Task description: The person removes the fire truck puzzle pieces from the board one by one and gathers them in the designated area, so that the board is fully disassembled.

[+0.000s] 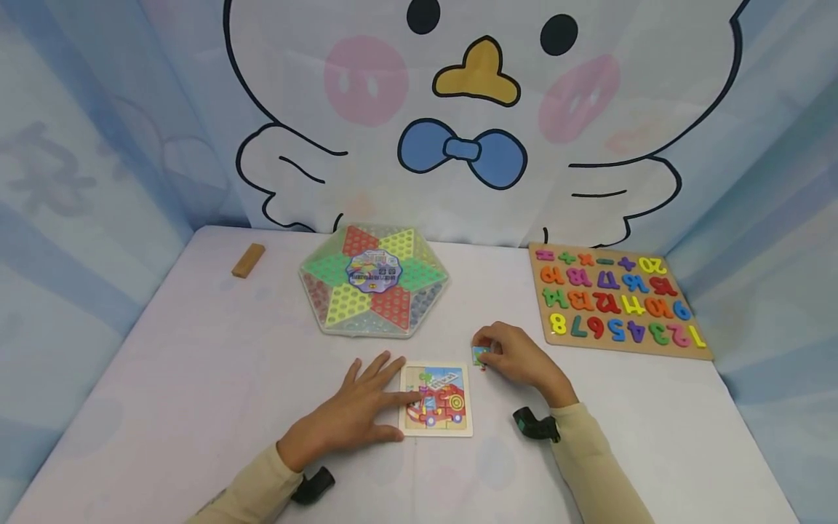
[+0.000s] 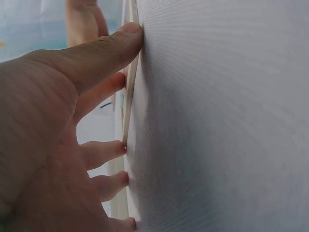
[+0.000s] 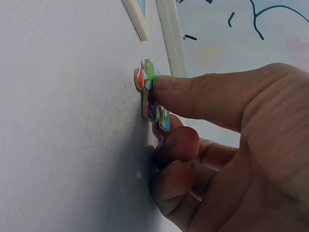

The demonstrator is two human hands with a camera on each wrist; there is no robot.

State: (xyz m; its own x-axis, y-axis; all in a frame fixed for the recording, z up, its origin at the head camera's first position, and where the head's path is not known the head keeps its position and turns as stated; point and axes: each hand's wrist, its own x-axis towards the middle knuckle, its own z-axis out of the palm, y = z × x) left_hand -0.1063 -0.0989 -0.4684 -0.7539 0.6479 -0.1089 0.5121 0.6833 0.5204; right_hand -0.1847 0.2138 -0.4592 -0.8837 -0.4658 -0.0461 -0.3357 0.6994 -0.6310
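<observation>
A small framed jigsaw puzzle (image 1: 448,409) with a red fire truck picture lies near the middle of the table. My left hand (image 1: 356,409) rests spread at its left side, index finger over the picture and thumb by the lower left corner. In the left wrist view the thumb and fingertips meet the thin wooden edge of the frame. My right hand (image 1: 520,360) pinches a jigsaw piece (image 1: 481,355) just beyond the puzzle's upper right corner. Green, blue and red show on that piece (image 3: 150,92) in the right wrist view, close over the white tabletop, with the thumb across it.
Behind the puzzle lies a hexagonal board game (image 1: 373,273) under a clear cover. A wooden number board (image 1: 615,302) sits at the back right, and a small wooden block (image 1: 249,260) at the back left. A printed curtain (image 1: 458,196) hangs behind the table.
</observation>
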